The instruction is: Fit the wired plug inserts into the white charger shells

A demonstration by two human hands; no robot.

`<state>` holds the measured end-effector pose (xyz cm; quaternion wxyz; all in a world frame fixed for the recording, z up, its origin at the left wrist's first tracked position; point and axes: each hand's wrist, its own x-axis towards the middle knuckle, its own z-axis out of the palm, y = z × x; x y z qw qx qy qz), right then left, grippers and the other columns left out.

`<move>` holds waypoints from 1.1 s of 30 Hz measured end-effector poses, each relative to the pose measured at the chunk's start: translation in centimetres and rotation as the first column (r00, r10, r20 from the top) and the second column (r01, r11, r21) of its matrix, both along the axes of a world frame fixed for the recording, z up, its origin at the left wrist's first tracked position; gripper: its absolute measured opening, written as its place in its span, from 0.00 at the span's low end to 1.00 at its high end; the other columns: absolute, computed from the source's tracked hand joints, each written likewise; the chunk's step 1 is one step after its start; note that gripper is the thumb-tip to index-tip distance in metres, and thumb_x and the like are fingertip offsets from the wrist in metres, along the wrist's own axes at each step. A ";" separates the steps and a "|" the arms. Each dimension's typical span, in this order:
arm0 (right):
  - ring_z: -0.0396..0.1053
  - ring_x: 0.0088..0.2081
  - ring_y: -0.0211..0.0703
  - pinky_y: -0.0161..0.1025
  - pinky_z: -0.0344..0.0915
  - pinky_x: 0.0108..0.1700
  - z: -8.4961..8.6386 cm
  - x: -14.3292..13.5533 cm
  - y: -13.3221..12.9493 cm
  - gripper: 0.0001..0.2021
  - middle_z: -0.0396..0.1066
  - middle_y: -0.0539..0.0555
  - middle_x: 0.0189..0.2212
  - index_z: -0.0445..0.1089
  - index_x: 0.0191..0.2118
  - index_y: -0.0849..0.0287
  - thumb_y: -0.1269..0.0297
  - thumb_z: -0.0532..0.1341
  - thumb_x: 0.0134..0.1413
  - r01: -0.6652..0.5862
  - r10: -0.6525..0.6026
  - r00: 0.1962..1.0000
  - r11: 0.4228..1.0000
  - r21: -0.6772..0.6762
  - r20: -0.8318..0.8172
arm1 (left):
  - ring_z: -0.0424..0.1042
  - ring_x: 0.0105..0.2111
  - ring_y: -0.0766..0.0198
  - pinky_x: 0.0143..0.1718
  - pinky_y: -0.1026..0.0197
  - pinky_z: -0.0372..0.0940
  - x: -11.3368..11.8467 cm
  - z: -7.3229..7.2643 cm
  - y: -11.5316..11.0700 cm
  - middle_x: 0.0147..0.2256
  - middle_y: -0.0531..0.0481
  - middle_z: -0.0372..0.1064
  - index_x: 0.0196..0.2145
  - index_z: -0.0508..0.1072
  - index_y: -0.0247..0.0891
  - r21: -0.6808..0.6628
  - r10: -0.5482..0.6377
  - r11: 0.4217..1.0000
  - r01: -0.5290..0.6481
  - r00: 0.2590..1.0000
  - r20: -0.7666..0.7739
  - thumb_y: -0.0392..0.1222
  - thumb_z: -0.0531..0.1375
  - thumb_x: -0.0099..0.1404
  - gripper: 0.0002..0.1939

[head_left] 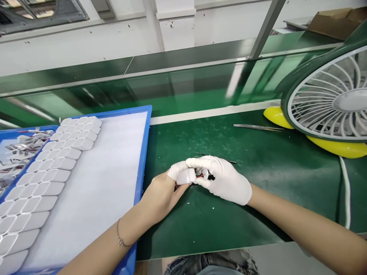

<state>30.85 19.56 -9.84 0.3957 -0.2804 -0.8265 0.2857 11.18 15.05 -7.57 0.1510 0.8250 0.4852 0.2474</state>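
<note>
My left hand is bare apart from white covers on its fingertips, and it grips a small white plastic shell. My right hand wears a white glove and pinches a small part with red and black wires against that shell. Both hands meet over the green mat, just right of the blue tray. The part itself is mostly hidden by my fingers.
The blue tray has a white foam liner and several rows of white shells along its left side. Another blue bin with small wired parts sits far left. Tweezers lie on the mat. A green-and-yellow fan stands right, its white cord running down.
</note>
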 end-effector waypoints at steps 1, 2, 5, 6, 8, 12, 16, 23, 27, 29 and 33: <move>0.71 0.32 0.38 0.38 0.72 0.36 0.0 0.0 0.0 0.20 0.73 0.49 0.33 0.65 0.51 0.52 0.75 0.61 0.53 -0.013 0.013 1.000 0.999 -0.029 -0.016 | 0.76 0.32 0.64 0.31 0.66 0.70 0.0 0.1 0.1 0.38 0.50 0.74 0.53 0.63 0.42 0.010 -0.038 0.999 0.038 0.999 0.004 0.37 0.58 0.66 0.18; 0.72 0.34 0.39 0.38 0.72 0.38 0.1 0.0 0.1 0.21 0.73 0.49 0.35 0.63 0.53 0.51 0.75 0.61 0.54 -0.023 0.021 0.999 0.999 -0.040 -0.040 | 0.76 0.35 0.64 0.34 0.65 0.70 0.0 0.2 0.2 0.40 0.48 0.74 0.52 0.64 0.42 0.025 -0.077 0.997 0.077 0.997 0.009 0.36 0.58 0.66 0.16; 0.69 0.50 0.47 0.47 0.71 0.48 0.0 0.3 0.3 0.32 0.69 0.56 0.51 0.53 0.62 0.50 0.70 0.63 0.53 0.024 -0.021 0.994 0.999 0.025 -0.108 | 0.76 0.38 0.65 0.37 0.65 0.70 0.0 0.5 0.5 0.44 0.46 0.73 0.50 0.67 0.42 0.112 -0.147 0.984 0.139 0.987 0.061 0.33 0.58 0.66 0.15; 0.64 0.57 0.51 0.51 0.68 0.53 0.0 0.4 0.4 0.36 0.64 0.59 0.56 0.49 0.64 0.51 0.68 0.64 0.52 0.049 -0.044 0.992 0.998 0.042 -0.119 | 0.76 0.37 0.65 0.36 0.66 0.70 0.0 0.7 0.6 0.43 0.46 0.74 0.51 0.67 0.41 0.141 -0.148 0.981 0.133 0.984 0.101 0.33 0.60 0.65 0.17; 0.54 0.64 0.56 0.57 0.62 0.59 -0.1 0.7 0.4 0.41 0.54 0.63 0.63 0.45 0.66 0.53 0.64 0.66 0.49 0.047 -0.046 0.990 0.999 0.005 -0.134 | 0.76 0.33 0.65 0.32 0.67 0.69 -0.1 1.0 0.6 0.39 0.47 0.76 0.51 0.68 0.41 0.156 -0.096 0.985 0.066 0.977 0.192 0.35 0.63 0.62 0.19; 0.63 0.56 0.54 0.57 0.64 0.56 -0.3 -0.1 0.0 0.37 0.60 0.62 0.55 0.51 0.61 0.54 0.62 0.68 0.47 -0.005 0.003 0.983 1.000 -0.010 -0.183 | 0.70 0.24 0.69 0.23 0.68 0.64 0.2 1.7 0.6 0.30 0.52 0.75 0.41 0.72 0.38 0.029 0.166 0.981 -0.192 0.906 0.390 0.38 0.66 0.59 0.12; 0.65 0.53 0.52 0.54 0.67 0.53 -0.4 -2.3 -1.3 0.27 0.62 0.59 0.48 0.57 0.52 0.54 0.65 0.68 0.47 0.169 -0.116 0.947 0.974 0.154 -0.301 | 0.73 0.27 0.65 0.26 0.65 0.68 1.7 2.2 0.2 0.28 0.51 0.74 0.36 0.69 0.38 -0.257 0.375 0.927 -0.273 0.715 0.590 0.42 0.66 0.57 0.12; 0.73 0.43 0.44 0.42 0.73 0.43 0.7 -2.8 -2.0 0.19 0.70 0.55 0.41 0.62 0.48 0.54 0.68 0.66 0.51 0.266 -0.227 0.910 0.962 0.068 -0.348 | 0.76 0.32 0.60 0.33 0.60 0.71 2.7 2.4 -0.5 0.29 0.50 0.74 0.32 0.66 0.39 -0.464 0.426 0.875 -0.137 0.671 0.606 0.45 0.64 0.59 0.11; 0.74 0.42 0.42 0.41 0.72 0.45 1.1 -2.1 -1.7 0.14 0.75 0.52 0.38 0.64 0.45 0.53 0.68 0.65 0.53 0.178 -0.142 0.940 0.980 0.092 -0.312 | 0.74 0.31 0.62 0.33 0.60 0.69 1.6 2.6 -0.5 0.28 0.51 0.72 0.28 0.65 0.40 -0.365 0.302 0.925 -0.110 0.795 0.526 0.41 0.63 0.61 0.09; 0.74 0.42 0.42 0.42 0.72 0.45 1.3 -2.0 -1.7 0.13 0.75 0.51 0.36 0.64 0.45 0.53 0.67 0.65 0.54 0.163 -0.122 0.942 0.981 0.108 -0.311 | 0.73 0.31 0.63 0.32 0.60 0.68 1.3 2.5 -0.5 0.28 0.52 0.70 0.28 0.63 0.40 -0.326 0.247 0.942 -0.080 0.824 0.510 0.39 0.62 0.61 0.09; 0.74 0.41 0.44 0.47 0.70 0.48 1.4 -1.8 -1.6 0.12 0.74 0.50 0.33 0.64 0.44 0.53 0.67 0.64 0.54 0.169 -0.119 0.959 0.968 0.183 -0.256 | 0.72 0.30 0.65 0.34 0.61 0.67 1.5 2.4 -0.6 0.28 0.54 0.67 0.28 0.62 0.40 -0.228 0.172 0.971 -0.063 0.851 0.497 0.37 0.61 0.62 0.10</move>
